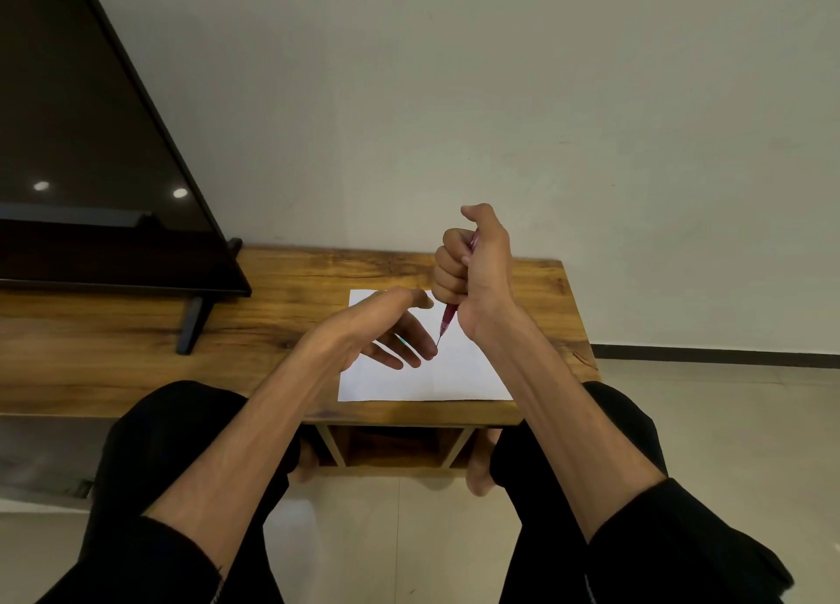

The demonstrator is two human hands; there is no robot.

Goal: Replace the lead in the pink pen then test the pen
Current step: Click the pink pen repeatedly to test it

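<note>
We fist the light, stiff pink pen (449, 316) w/ right hand (472, 267), left hand (386, 326) spread, fingertip at its fragile lead tip — grip barrel, not lead.

Person: black sleeves (672, 553) pushed up past elbows, forearms bare. Black trousers (168, 426) w/ thin pale stripe near bottom edge. Feet (479, 478) bare.

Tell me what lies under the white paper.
The white paper lies flat on the wooden table. Whether anything sits beneath the sheet cannot be seen. The left hand and pink pen partly block it.
</note>
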